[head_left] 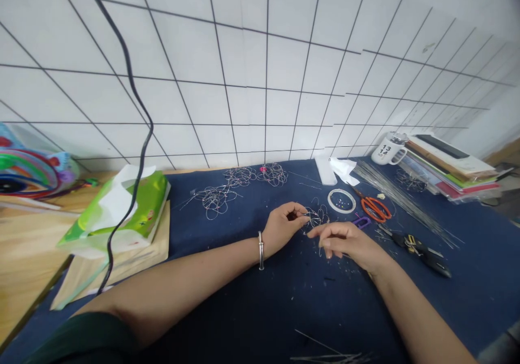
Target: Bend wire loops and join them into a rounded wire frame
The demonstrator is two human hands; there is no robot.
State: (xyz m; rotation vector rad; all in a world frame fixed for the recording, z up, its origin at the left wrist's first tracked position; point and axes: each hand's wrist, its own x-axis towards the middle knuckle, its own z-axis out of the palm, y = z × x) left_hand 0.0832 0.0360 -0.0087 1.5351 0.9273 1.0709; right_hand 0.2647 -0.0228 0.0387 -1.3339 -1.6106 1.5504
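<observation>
Near the middle of the dark blue cloth, my left hand (286, 224), with a silver bangle at its wrist, pinches a looped wire piece (316, 218) between thumb and forefinger. Thin wire loops fan out to the right of those fingertips. My right hand (345, 242) is just beside it, fingers curled and closed on a thin wire (320, 251), whose short end shows below them. Most of that wire is hidden by the fingers. Further back lie more looped wire pieces: one at left (215, 199), another (239, 176), and one with a pink bit (273, 173).
Right of my hands are a white ring dish (342, 201) with small beads, a purple clip (361, 221), orange-handled scissors (376, 208), black pliers (422, 253) and long straight wires (406, 201). A mug (388, 150) stands behind. A green tissue pack (150, 207) and black cable (128, 66) are left.
</observation>
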